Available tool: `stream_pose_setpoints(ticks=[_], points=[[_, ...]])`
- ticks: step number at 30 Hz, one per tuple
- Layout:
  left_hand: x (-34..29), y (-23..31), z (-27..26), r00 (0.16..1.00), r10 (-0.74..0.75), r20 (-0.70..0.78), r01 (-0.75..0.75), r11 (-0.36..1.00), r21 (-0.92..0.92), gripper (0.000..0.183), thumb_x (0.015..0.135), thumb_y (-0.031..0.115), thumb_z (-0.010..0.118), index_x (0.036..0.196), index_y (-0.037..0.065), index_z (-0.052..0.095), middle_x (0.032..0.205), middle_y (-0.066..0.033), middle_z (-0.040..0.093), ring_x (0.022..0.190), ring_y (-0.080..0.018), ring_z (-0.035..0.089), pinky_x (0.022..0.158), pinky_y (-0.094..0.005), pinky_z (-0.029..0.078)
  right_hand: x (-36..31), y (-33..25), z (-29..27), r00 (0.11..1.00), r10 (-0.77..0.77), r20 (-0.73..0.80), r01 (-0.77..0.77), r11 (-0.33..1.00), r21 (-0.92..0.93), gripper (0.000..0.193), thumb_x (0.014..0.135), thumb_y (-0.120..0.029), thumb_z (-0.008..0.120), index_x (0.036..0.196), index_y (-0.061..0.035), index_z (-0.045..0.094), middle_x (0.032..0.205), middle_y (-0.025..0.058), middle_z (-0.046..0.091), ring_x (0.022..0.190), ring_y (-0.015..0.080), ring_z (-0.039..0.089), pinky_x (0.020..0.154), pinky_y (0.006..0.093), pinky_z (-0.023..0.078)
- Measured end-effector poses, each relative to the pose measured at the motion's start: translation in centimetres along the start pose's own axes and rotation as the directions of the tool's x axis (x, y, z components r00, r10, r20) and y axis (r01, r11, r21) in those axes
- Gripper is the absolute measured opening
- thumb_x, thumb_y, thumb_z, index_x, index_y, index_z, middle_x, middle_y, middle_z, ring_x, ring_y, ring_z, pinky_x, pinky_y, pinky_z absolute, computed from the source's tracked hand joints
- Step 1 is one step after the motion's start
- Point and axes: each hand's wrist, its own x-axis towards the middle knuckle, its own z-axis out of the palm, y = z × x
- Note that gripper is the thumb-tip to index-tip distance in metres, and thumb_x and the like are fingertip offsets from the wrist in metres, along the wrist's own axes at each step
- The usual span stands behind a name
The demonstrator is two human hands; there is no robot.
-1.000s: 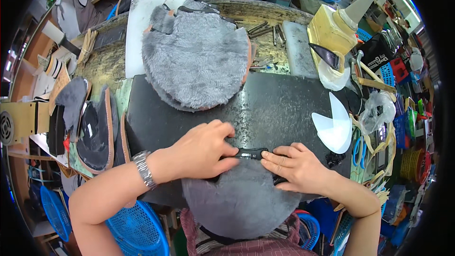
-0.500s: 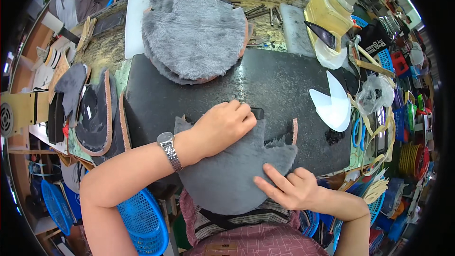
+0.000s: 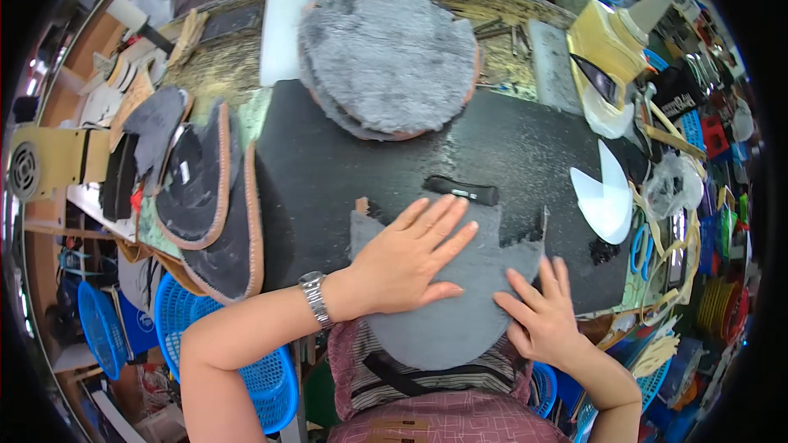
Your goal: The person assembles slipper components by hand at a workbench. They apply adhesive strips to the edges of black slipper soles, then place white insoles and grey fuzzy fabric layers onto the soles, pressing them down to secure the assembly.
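A grey rounded fabric piece (image 3: 439,332) with a notched top and fuzzy edges lies at the near side of the black work mat, its curved bottom hanging over my lap. Across its top tab sits a black padded strip (image 3: 461,190) with a small pale label. My left hand (image 3: 406,258) rests flat on the piece with fingers spread, the fingertips just below the strip. At the right edge my right hand (image 3: 542,312) has its fingers apart, the tips touching or very near the fabric. Neither hand grips anything.
A stack of grey furry pieces (image 3: 390,57) lies at the far side of the black mat (image 3: 328,172). Dark pieces with tan edging (image 3: 226,189) are on the left. White templates (image 3: 603,197), blue scissors (image 3: 642,250) and a yellowish glue bottle (image 3: 607,41) stand or lie right.
My left hand has opened out of its closed pose over the top tab and now lies flat, uncovering the black strip. My right hand has moved to the piece's right edge. The view has shifted.
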Motion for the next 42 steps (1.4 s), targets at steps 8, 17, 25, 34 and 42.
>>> stream_pose_setpoints(ticks=[8, 17, 25, 34, 42], points=[[-1.7, -2.4, -1.8, 0.900, -0.219, -0.378, 0.071, 0.928, -0.367, 0.055, 0.083, 0.024, 0.062, 0.130, 0.003, 0.043, 0.138, -0.0191, 0.037, 0.132, -0.0311, 0.032, 0.107, -0.0429, 0.027, 2.0, -4.4, 2.3, 0.880, -0.411, -0.238, 0.369, 0.907, -0.201, 0.038, 0.071, -0.026, 0.070, 0.106, -0.0122, 0.062, 0.110, 0.0142, 0.059, 0.099, 0.0313, 0.057, 0.085, 0.0547, 0.043], [-23.7, -27.9, -14.2, 0.349, -0.790, -0.504, 0.920, 0.392, 0.022, 0.030, 0.073, 0.006, 0.053, 0.101, 0.004, 0.063, 0.087, -0.0190, 0.065, 0.086, -0.0304, 0.063, 0.076, -0.0397, 0.047, 21.7, 2.3, -5.7, 0.561, -0.479, -0.675, 0.361, 0.875, -0.321, 0.028, 0.074, -0.011, 0.058, 0.102, -0.0056, 0.062, 0.108, 0.0130, 0.062, 0.103, 0.0290, 0.058, 0.091, 0.0425, 0.046], [-27.2, -32.8, -15.8, 0.385, -0.906, -0.175, 0.919, 0.358, 0.166, 0.066, 0.050, 0.000, 0.062, 0.116, 0.004, 0.053, 0.101, -0.0193, 0.051, 0.097, -0.0372, 0.049, 0.087, -0.0392, 0.042, 11.9, 5.5, -2.4, 0.900, -0.052, -0.433, 0.142, 0.974, 0.179, 0.058, 0.069, -0.018, 0.073, 0.121, -0.0086, 0.050, 0.117, 0.0133, 0.054, 0.105, 0.0300, 0.054, 0.092, 0.0392, 0.043], [-27.8, -31.0, -16.0, 0.046, -0.996, -0.076, 0.852, 0.079, -0.518, 0.064, 0.077, 0.010, 0.066, 0.133, 0.007, 0.035, 0.097, -0.0089, 0.054, 0.072, -0.0149, 0.051, 0.056, -0.0285, 0.039, 0.6, 20.8, -5.9, 0.704, 0.692, -0.160, -0.701, 0.714, 0.002, 0.062, 0.061, -0.030, 0.078, 0.111, -0.0031, 0.055, 0.101, 0.0160, 0.062, 0.094, 0.0323, 0.060, 0.084, 0.0391, 0.046], [-31.9, -33.5, -15.3, -0.089, -0.981, -0.171, 0.762, 0.044, -0.646, 0.063, 0.075, 0.014, 0.073, 0.124, -0.011, 0.043, 0.115, -0.0161, 0.056, 0.098, -0.0251, 0.056, 0.083, -0.0326, 0.046, 1.6, 22.6, -7.2, 0.601, 0.748, 0.281, -0.718, 0.351, 0.602, 0.038, 0.071, -0.020, 0.073, 0.102, -0.0018, 0.062, 0.091, 0.0123, 0.066, 0.083, 0.0255, 0.065, 0.067, 0.0384, 0.053]])
